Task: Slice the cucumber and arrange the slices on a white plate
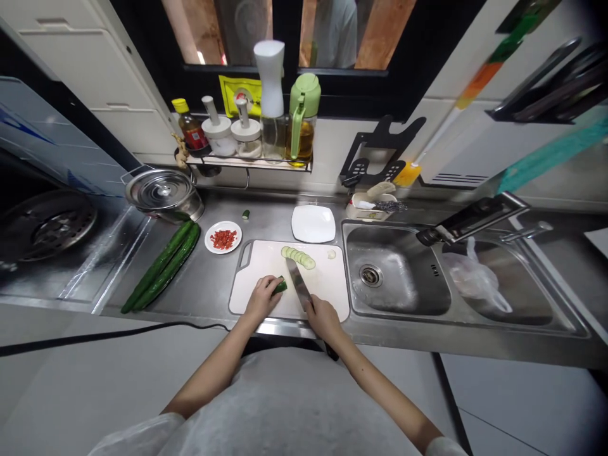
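My left hand (263,299) is closed on a short piece of cucumber (280,287) over the white cutting board (256,263). In my right hand (324,318) is a kitchen knife (297,280), its blade pointing away from me just right of the cucumber piece. Beyond the blade tip, overlapping pale cucumber slices (298,257) lie in a row on the board. One small pale piece (331,254) sits near the board's right edge; its kind is unclear. Part of the cucumber is hidden by my left fingers.
Whole cucumbers (166,266) lie left of a plate of chopped red pieces (223,238). A white square plate (313,224) stands behind the board, a cucumber end (246,215) further left. A steel pot (164,193) is at the back left, a double sink (399,272) at right.
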The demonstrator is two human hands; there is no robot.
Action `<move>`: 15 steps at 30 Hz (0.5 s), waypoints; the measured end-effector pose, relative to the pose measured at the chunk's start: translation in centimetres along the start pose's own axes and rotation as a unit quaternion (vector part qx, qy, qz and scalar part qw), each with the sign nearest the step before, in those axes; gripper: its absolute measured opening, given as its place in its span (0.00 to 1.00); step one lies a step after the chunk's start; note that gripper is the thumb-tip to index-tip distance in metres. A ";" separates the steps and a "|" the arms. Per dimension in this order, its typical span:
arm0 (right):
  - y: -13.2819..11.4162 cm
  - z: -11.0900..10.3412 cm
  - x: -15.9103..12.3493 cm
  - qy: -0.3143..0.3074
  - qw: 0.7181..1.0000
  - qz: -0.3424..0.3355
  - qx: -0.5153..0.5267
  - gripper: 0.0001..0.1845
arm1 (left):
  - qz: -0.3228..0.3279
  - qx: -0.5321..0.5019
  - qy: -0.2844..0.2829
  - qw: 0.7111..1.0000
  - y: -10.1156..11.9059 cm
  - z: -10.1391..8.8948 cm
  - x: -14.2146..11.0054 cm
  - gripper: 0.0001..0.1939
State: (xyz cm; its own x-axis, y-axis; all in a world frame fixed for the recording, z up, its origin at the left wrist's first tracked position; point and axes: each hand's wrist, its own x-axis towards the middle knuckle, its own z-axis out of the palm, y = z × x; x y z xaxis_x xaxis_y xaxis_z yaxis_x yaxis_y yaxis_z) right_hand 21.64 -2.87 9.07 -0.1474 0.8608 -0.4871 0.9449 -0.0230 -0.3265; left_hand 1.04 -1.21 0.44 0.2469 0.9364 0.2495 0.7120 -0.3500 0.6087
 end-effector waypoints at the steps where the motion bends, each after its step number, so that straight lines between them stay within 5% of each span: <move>1: -0.1 0.0 -0.1 -0.003 1.000 0.001 -0.007 0.17 | 0.005 -0.008 0.001 1.000 -0.2 0.0 0.0 0.19; 15: -2.0 0.1 -0.2 -0.005 0.997 -0.008 -0.076 0.16 | 0.036 -0.015 0.074 0.997 -1.3 0.4 0.6 0.14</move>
State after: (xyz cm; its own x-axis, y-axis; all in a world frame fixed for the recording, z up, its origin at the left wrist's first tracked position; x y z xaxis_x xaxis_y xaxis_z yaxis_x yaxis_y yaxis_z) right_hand 19.72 -3.07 9.74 -0.1649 0.8553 -0.4912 0.9757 0.0687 -0.2079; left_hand 0.51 -0.18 -0.48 0.1958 0.8954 0.4000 0.6758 -0.4188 0.6066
